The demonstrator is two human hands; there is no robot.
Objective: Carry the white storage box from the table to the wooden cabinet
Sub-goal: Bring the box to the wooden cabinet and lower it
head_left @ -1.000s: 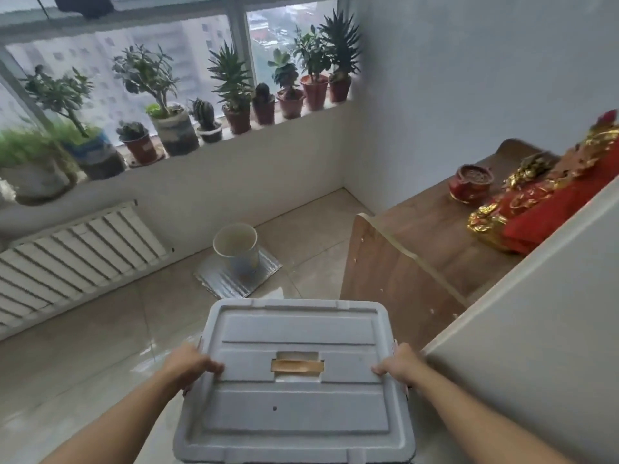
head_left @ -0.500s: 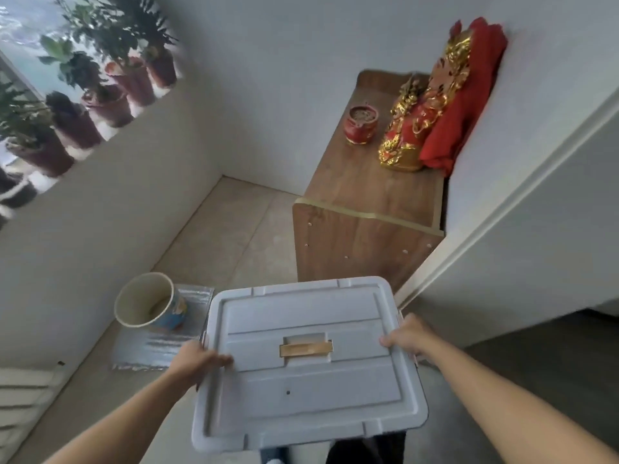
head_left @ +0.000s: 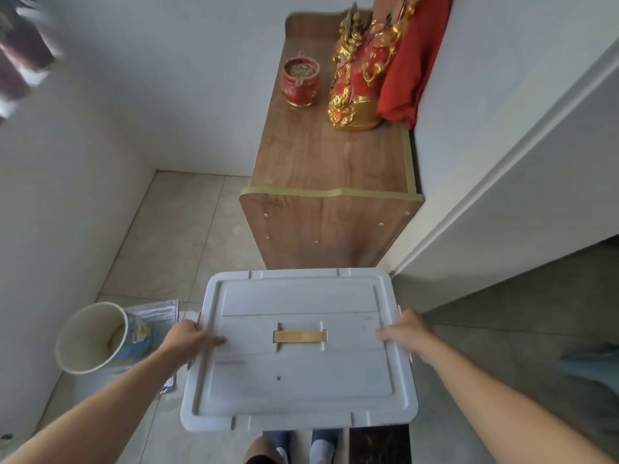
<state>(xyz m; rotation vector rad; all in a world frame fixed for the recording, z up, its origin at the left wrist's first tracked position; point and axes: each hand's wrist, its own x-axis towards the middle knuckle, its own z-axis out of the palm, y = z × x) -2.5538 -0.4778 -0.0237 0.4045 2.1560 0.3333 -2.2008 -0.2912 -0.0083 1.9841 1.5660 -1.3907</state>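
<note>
We are holding the white rectangular plastic storage box (head_left: pixel 299 349) in the air, in front of the brown wooden cabinet (head_left: pixel 330 172).

From the head view, our left hand (head_left: pixel 187 338) and right hand (head_left: pixel 405 331) are each gripping a side edge of the lidded box, thumbs lying on its lid beside the gold strip handle (head_left: pixel 299 336). On the cabinet top are sitting a red round pot (head_left: pixel 300 82), a gold-and-red figurine (head_left: pixel 358 61) and a red cloth (head_left: pixel 413 58). On the tiled floor, left of the box, is standing a cream bucket (head_left: pixel 97 336).
</note>
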